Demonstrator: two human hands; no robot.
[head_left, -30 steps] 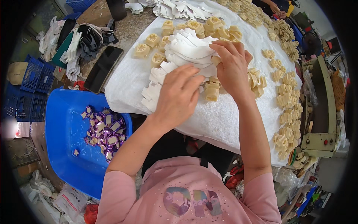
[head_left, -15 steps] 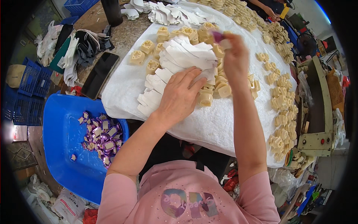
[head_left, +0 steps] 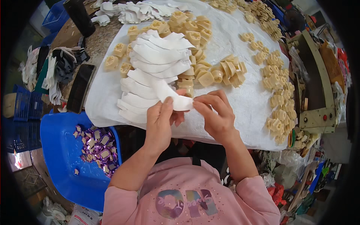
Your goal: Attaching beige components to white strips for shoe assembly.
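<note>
Vs half a second ago: left hand [head_left: 159,122] is off the white stack [head_left: 140,77], right hand [head_left: 219,116] has dropped from over the beige parts [head_left: 228,71] to the stack's near right. A loose white strip [head_left: 180,103] now spans the two. The blurred purple bit the right hand had doesn't show; can't tell where it went. View has swung too.

Nearest: blue tub [head_left: 56,150], near left of stack, purple-and-beige pieces [head_left: 98,144] loose inside, no hand there.

Strip: curved, over the stack's near right edge, far end overlapping it in view. Left fingers closed on it around the middle, thumb on top, other fingertips showing behind. Right thumb and forefinger pinched together at the right end. Can't tell if the left palm hides anything.

To do it well, I'd say: light pinch, it looks thin enough to crease. Support from below with the left, let the right steer only the tip. Check it's a single; stack layers overlap, so two could cling. Keep the free end clear of the stack or it may drag layers.

Farther: beige parts sit right of and beyond the stack, on white cloth [head_left: 243,120]. More strips [head_left: 146,11] well beyond it; dark bottle [head_left: 78,17] far left of it.
</note>
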